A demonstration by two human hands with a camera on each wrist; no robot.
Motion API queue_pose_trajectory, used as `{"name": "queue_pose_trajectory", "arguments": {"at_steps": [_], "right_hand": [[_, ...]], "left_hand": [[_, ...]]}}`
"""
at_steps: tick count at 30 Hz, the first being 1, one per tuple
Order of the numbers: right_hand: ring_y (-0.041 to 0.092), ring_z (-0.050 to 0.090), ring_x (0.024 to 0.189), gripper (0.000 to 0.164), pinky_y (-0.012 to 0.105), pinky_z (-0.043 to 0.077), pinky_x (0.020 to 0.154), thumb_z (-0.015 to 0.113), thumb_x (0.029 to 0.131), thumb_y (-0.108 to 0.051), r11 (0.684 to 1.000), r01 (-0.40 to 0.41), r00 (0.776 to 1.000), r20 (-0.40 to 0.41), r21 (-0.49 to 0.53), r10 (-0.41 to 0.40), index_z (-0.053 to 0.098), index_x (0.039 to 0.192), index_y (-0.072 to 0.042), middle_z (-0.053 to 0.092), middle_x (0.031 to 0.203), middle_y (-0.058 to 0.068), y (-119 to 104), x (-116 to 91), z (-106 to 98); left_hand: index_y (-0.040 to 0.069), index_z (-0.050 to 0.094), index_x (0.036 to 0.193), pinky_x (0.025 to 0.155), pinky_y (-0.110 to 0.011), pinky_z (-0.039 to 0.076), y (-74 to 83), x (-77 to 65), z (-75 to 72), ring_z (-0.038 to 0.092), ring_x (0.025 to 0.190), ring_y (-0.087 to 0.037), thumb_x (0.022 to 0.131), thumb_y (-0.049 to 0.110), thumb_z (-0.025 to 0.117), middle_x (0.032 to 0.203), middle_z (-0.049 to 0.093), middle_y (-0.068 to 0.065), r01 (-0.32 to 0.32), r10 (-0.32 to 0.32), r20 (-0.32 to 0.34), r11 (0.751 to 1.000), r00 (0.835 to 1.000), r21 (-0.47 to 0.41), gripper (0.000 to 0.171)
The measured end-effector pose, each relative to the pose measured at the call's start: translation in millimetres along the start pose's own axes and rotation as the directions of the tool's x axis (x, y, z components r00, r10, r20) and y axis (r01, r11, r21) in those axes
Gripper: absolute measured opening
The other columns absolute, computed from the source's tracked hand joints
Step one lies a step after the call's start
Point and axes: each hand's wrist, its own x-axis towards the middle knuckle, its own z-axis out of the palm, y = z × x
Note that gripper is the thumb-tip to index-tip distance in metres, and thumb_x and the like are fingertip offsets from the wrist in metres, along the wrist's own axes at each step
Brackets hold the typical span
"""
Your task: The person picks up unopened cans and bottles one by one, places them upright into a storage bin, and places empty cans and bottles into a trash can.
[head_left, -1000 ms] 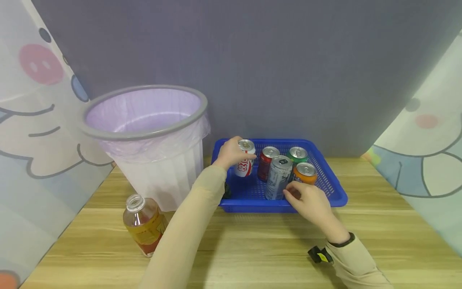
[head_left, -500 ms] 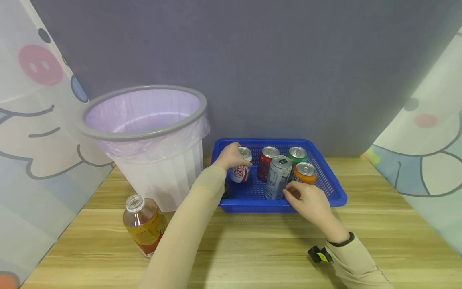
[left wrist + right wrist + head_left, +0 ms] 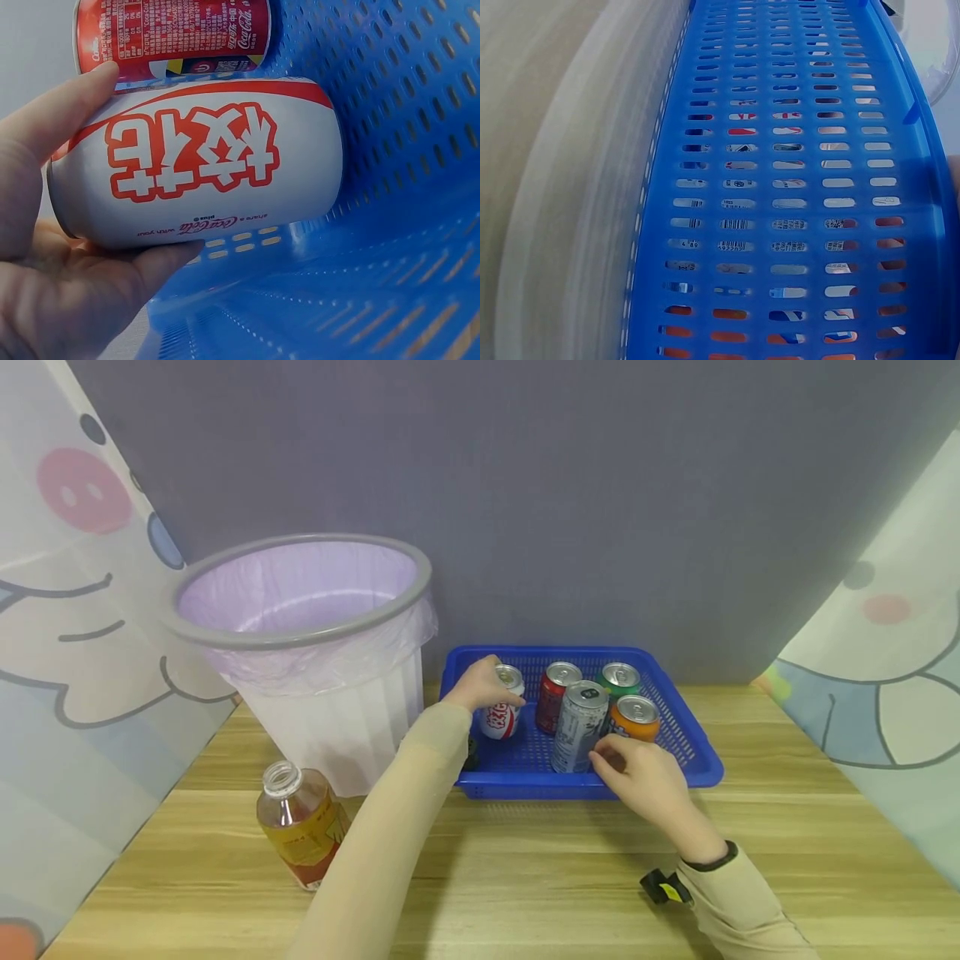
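My left hand grips a white and red Coca-Cola can around its upper part, the can standing upright at the left inside a blue plastic basket. In the left wrist view, thumb and fingers lie on opposite sides of the can, and a red can is close beside it. My right hand holds the basket's front rim with curled fingers, right by a tall grey can. The right wrist view mostly shows the perforated basket wall, with printed cans showing through the slots.
Behind the grey can stand a dark red can, a green can and an orange can. A lined white bin rises left of the basket. An uncapped bottle of reddish drink stands by my left forearm on the wooden table.
The white Coca-Cola can has been lowered slightly down and left into the basket by my left hand, then stays still. My right hand has kept its place at the rim.
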Motion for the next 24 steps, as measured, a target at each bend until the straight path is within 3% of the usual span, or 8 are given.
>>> {"name": "queue_pose_trajectory", "arguments": {"at_steps": [15, 20, 24], "right_hand": [[0.005, 0.055, 0.057, 0.005, 0.023, 0.042, 0.05, 0.067, 0.082, -0.019, 1.0, 0.006, 1.0, -0.015, 0.002, -0.006, 0.067, 0.079, -0.015, 0.067, 0.069, -0.004, 1.1, 0.9, 0.4], [0.005, 0.055, 0.057, 0.006, 0.023, 0.042, 0.05, 0.066, 0.083, -0.02, 1.0, 0.006, 1.0, -0.011, 0.004, -0.006, 0.067, 0.08, -0.015, 0.067, 0.069, -0.004, 1.2, 0.8, 0.8], [0.005, 0.055, 0.058, 0.006, 0.023, 0.042, 0.05, 0.066, 0.083, -0.02, 1.0, 0.004, 1.0, -0.009, 0.004, -0.004, 0.068, 0.08, -0.015, 0.067, 0.07, -0.004, 1.3, 0.2, 1.1]], "left_hand": [[-0.002, 0.028, 0.141, 0.104, -0.042, 0.04, 1.9, 0.1, -1.9, 0.048, 0.122, -0.031, 0.078, 0.029, 0.074, 0.131, 0.049, -0.019, -0.026, 0.027, 0.049, 0.999, 0.998, -0.024, 0.085], [-0.001, 0.017, 0.146, 0.11, -0.043, 0.033, 0.6, 1.2, -1.5, 0.037, 0.133, -0.032, 0.08, 0.03, 0.071, 0.143, 0.038, -0.02, -0.012, 0.015, 0.088, 0.999, 0.996, -0.038, 0.091], [-0.001, 0.018, 0.146, 0.111, -0.043, 0.032, -0.8, 1.6, -1.8, 0.034, 0.135, -0.032, 0.081, 0.033, 0.07, 0.146, 0.034, -0.019, -0.011, 0.015, 0.094, 0.999, 0.995, -0.036, 0.09]]}}
